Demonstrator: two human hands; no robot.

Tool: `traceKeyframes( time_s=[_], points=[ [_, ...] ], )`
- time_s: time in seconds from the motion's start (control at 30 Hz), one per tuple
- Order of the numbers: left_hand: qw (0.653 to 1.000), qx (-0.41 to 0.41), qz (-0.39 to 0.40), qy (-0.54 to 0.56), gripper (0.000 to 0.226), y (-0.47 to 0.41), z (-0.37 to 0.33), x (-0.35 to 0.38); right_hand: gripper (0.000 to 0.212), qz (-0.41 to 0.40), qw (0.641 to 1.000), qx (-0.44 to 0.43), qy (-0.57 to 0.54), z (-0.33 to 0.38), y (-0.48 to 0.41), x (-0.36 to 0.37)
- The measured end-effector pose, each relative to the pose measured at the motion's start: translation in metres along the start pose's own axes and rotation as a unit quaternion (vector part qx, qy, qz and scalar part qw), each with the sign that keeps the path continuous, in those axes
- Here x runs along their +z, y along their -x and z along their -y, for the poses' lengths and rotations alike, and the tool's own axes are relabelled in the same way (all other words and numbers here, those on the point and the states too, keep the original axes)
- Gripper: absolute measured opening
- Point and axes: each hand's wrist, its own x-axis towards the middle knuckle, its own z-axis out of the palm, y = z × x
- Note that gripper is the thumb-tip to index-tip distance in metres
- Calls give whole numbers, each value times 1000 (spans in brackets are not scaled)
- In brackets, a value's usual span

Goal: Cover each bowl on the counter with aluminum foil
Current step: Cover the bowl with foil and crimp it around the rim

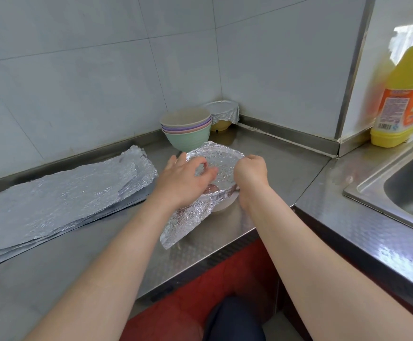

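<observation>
Silver foil sheet (188, 217) lies over a white bowl (224, 205) near the front edge of the steel desk (279, 163). One loose corner of it hangs down onto the desk on the near side. The left hand (188, 178) rests on top of the foil with its fingers spread, pressing down. The right hand (251, 172) has curled fingers that pinch the foil at the bowl's right rim. To the left lies a pile of foil sheets (60, 200). Farther back are stacked bowls (187, 130), and in the corner a yellow bowl (221, 125) topped with foil.
</observation>
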Motion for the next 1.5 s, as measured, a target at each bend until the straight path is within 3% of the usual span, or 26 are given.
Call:
traceKeyframes(
  time_s=[0.07,0.33,0.53,0.63,0.83,0.93,1.03,1.13,1.2,1.37,1.5],
  points=[
    [1000,-7,-2,1,48,1,-1,2,25,8,999,21,27,0,2,-4],
    [1000,-23,-14,8,44,6,-11,4,33,-57,995,-52,57,-14,4,-6],
    [999,-38,-1,8,55,8,-17,0,35,8,998,-2,59,-6,4,-16],
    [999,-31,5,9,51,11,-21,0,44,3,998,-15,61,-8,1,-23],
    [1000,-19,1,6,50,6,-20,2,21,22,994,-21,109,-4,-1,-32],
    [1000,-7,9,19,56,3,-17,2,22,57,989,1,140,1,1,-46],
    [993,34,-82,73,44,6,-18,3,27,31,989,-46,134,2,1,-53],
    [958,110,-248,92,23,15,-22,7,9,25,982,-103,159,5,5,-51],
    [940,149,-289,103,12,25,-29,11,13,19,972,-123,200,5,7,-50],
    [937,245,-243,54,27,49,-62,32,19,-13,946,-162,281,4,11,-57],
    [941,237,-232,60,17,52,-64,33,25,8,956,-152,251,4,20,-70]
  ],
)
